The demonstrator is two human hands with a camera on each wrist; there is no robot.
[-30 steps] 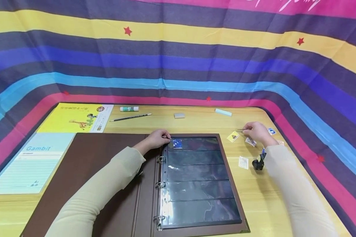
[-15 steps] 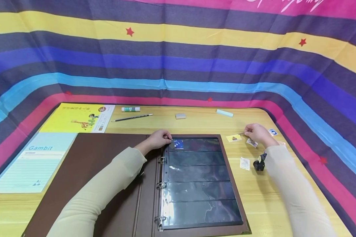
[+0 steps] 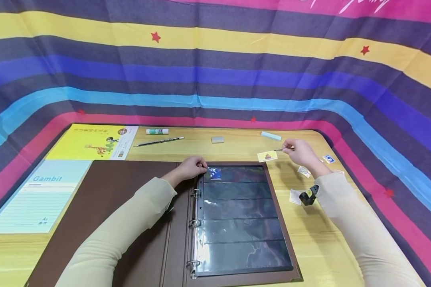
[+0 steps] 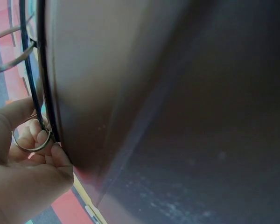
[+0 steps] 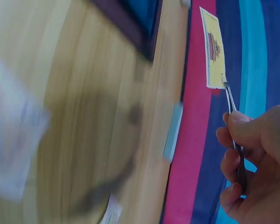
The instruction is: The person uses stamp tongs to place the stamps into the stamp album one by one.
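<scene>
My right hand (image 3: 301, 153) holds a pair of metal tweezers (image 5: 232, 105). Their tips grip one end of a yellow stamp (image 3: 267, 156), which is raised in the air beyond the album's upper right corner. At the top left corner of the black pocket page (image 3: 237, 209), my left hand (image 3: 188, 168) pinches the page edge, close to a binder ring (image 4: 32, 148). A blue stamp (image 3: 214, 173) sits in the top row, just right of the left fingertips. The page lies in an open brown album (image 3: 136, 207).
Several loose stamps, among them one with a pale print (image 3: 295, 196) and a blue one (image 3: 328, 159), lie on the right. An eraser (image 3: 217, 140), pencil (image 3: 159, 142), glue stick (image 3: 157, 131) and light-blue bar (image 3: 271, 136) line the back. Notebooks (image 3: 50, 199) lie left.
The tweezers took hold of the yellow stamp. My right hand has lifted it off the table and carried it left toward the album. The left hand stays at the page corner.
</scene>
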